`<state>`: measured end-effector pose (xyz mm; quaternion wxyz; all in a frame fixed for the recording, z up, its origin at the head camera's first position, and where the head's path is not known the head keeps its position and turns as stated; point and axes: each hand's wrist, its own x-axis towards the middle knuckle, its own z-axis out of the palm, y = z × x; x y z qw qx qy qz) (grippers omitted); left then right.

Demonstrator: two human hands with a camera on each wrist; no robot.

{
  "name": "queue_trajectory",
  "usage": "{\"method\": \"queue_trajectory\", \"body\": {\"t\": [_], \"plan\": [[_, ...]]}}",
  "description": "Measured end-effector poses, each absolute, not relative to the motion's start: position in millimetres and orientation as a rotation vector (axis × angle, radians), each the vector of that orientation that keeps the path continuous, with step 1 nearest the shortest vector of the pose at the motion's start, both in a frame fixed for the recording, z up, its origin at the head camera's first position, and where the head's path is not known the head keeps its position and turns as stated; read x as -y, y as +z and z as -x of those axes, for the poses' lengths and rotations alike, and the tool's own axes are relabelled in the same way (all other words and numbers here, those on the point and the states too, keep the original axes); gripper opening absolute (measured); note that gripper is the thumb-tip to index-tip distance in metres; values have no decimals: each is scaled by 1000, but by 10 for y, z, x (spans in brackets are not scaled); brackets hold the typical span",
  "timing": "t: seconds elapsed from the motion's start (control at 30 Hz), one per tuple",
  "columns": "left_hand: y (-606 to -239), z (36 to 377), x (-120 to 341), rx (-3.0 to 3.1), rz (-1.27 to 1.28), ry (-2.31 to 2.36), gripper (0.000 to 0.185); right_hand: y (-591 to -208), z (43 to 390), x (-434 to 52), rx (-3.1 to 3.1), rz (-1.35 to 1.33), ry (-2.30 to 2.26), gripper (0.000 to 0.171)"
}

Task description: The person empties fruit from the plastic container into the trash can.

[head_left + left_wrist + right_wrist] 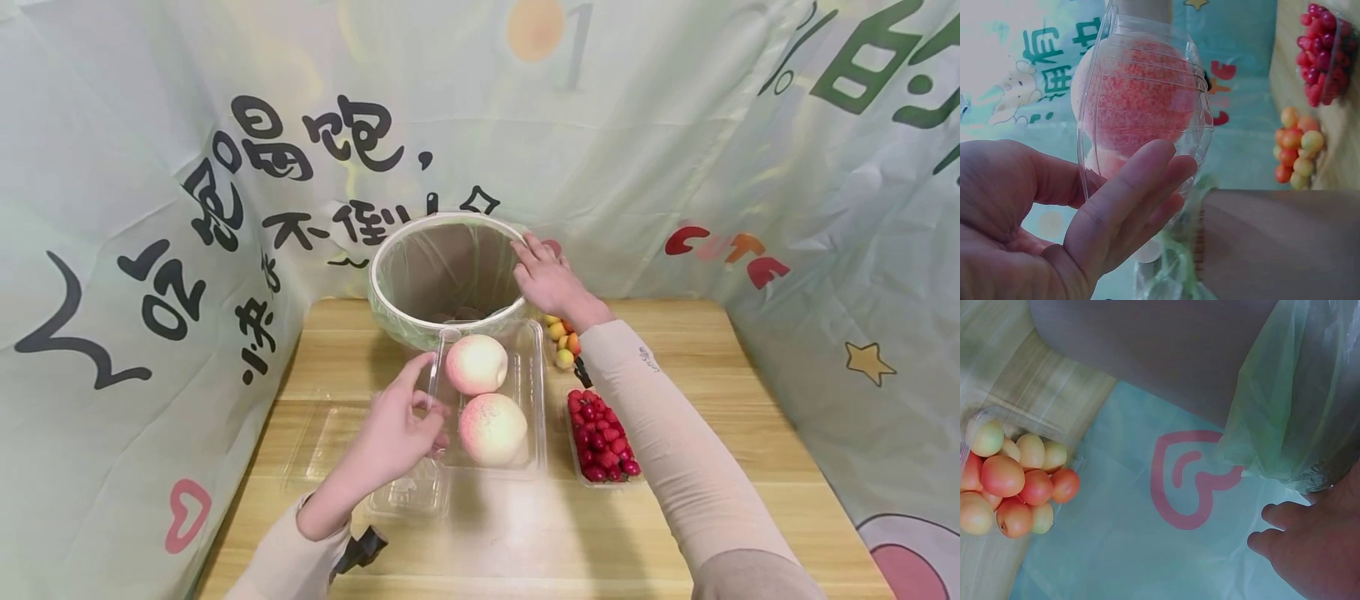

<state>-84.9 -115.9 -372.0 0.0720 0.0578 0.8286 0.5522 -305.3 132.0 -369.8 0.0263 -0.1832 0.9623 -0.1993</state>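
You've got a light wooden table point(675, 533) filling the lower middle of the head frame. On it: a bin point(442, 279) lined with a green bag at the centre back edge, a clear tray point(534, 392) with two peaches just in front of it, a tray of small red fruit point(600, 437) right of centre, a cluster of orange-yellow fruit point(564, 337) above that, and a clear lid point(337, 442) lower left.

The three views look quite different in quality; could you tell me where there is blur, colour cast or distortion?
Head view: evenly lit, sharp, wide-angle bending at the edges, soft shadows under the clear tray. Left wrist view: bluish cast, left hand close and soft, backdrop washed out top left. Right wrist view: dim, bin liner and small fruits slightly blurred.
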Motion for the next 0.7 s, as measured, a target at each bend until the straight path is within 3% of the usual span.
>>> {"method": "queue_trajectory", "body": {"t": [0.4, 0.7], "plan": [[-3434, 941, 1229, -2446, -200, 1687, 78, -3681, 3043, -1321, -2960, 579, -636, 67], [-3254, 1198, 1317, -2439, -210, 1759, 80, -3701, 3048, -1336, -2968, 593, -622, 63]]}}
